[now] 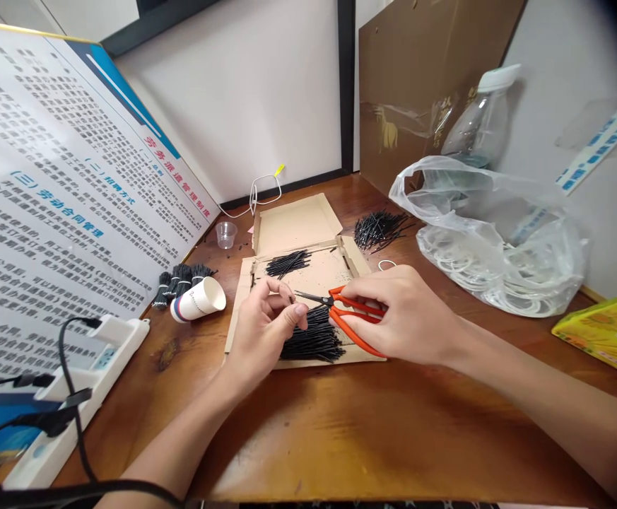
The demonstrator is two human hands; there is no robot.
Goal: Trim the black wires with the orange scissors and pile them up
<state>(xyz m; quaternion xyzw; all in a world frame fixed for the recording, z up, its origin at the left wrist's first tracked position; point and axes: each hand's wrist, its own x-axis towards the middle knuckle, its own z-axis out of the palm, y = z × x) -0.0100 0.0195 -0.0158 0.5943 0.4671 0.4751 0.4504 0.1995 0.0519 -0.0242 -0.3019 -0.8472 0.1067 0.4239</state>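
My right hand [408, 314] is closed round the orange handles of a pair of scissors [353, 318]. Their slim dark blades point left, toward my left fingertips. My left hand [268, 318] is in a pinch, with what looks like a short black wire [292, 299] between thumb and fingers, mostly hidden. Below both hands, a dense pile of short black wires [313, 338] lies in an open cardboard box [334, 276]. Farther back in the box is a smaller bunch of black wires [288, 263], and tiny dark scraps dot the cardboard.
Another wire heap [379, 230] lies right of the box. At left are a tipped paper cup [199, 300], tied wire bundles [181, 279], a clear plastic cup [226, 235] and a power strip [88, 389]. A plastic bag [499, 261], bottle [480, 120] and yellow packet [608, 332] stand right.
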